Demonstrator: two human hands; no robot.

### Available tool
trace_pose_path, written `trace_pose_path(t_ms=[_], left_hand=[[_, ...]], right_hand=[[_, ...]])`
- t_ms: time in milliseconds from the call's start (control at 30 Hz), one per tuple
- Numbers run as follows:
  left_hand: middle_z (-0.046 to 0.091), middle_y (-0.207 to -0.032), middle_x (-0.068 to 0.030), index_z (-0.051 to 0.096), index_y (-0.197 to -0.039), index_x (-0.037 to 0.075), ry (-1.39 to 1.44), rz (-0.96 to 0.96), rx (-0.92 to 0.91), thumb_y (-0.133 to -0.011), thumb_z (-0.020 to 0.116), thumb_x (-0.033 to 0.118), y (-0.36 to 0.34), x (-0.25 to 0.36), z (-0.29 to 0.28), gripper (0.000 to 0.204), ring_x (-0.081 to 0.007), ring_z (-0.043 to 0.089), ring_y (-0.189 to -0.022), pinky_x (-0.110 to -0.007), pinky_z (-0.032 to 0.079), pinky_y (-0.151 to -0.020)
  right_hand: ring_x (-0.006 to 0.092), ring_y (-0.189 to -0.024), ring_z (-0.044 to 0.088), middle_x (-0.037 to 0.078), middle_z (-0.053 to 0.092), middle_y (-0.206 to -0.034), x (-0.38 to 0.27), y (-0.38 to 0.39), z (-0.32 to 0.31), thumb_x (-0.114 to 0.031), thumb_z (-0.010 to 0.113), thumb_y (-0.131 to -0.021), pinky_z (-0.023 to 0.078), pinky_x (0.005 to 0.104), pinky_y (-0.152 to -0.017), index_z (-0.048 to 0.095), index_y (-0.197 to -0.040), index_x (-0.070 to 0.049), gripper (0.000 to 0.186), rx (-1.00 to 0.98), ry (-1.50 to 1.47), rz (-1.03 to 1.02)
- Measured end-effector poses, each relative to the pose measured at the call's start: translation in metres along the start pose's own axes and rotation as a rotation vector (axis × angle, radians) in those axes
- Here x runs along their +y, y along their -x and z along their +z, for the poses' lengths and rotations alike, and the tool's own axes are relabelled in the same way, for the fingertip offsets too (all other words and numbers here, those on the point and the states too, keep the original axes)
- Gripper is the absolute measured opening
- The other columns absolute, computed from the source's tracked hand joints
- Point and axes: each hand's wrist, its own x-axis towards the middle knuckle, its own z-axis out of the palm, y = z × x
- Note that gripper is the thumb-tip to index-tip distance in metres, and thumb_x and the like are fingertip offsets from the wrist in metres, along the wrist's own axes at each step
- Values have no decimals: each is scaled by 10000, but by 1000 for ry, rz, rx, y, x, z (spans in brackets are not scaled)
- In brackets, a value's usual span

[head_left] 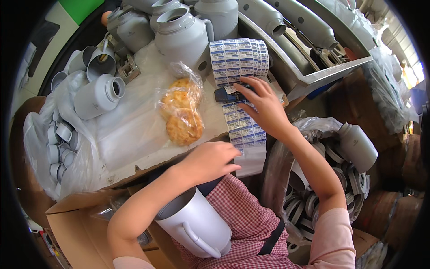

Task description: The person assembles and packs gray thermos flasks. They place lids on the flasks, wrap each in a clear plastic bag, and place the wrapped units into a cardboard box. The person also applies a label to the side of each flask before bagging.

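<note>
A roll of blue-and-white printed labels (233, 60) stands on the bench, and its strip (246, 130) hangs over the front edge. My right hand (264, 105) is above the strip, fingers apart, around a flat dark object (226, 95) lying across it. A small label (230, 89) shows by its fingertips. My left hand (210, 163) is at the strip's lower left edge, slightly blurred, thumb and fingers apart; whether it touches the strip I cannot tell. Below my left forearm, a grey plastic jug body with a handle (197, 224) lies tilted on my lap, its open end partly covered.
Bagged round flatbreads (183, 114) lie mid-bench. Grey jug bodies (179, 36) stand behind them; another (98, 96) lies left, near a bag of small grey parts (62, 143). A metal tray (309, 80) is back right, a bag of grey rings (309, 201) below. A cardboard box (80, 224) stands front left.
</note>
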Motion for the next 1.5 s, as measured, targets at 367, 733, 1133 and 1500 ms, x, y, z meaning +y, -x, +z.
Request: trace_pose_path(t_ms=[367,733,1133,1500], left_hand=[[743,-954,-135,742,-1005,-28,392,-605,516,-1139,438,293,180,108,-35,462,-278,689,-979,-433,489,-1013],[511,-723,-36,504,-725,30,551,-707,1191,-1164,404,323,206,93,79,537,-163,510,-764,-337,461,-831],[521,-873,-81,562,-902,13,571,-460,788,-1037,504,266,227,95,53,293,-239,483,-875,-352,385,-786],[524,-858,-95,583,-896,13,496,-434,739,-848,708,180,209,100,41,214,-264,468,-840,-374,376,-774]], right_hand=[[195,-1036,654,129,703,-1141,-3,144,0,-86,721,-988,497,346,-979,500,-978,-16,232,-91,-838,609],[188,-928,677,78,719,-1002,-31,134,-6,4,804,-854,532,309,-900,738,-1073,-31,231,74,-442,540],[296,-913,650,74,726,-921,-107,125,-47,29,820,-768,480,406,-928,770,-927,-45,182,155,48,135],[18,-745,591,-18,733,-893,-219,73,-55,-45,823,-910,484,196,-665,787,-1004,-7,108,-627,-1209,728]])
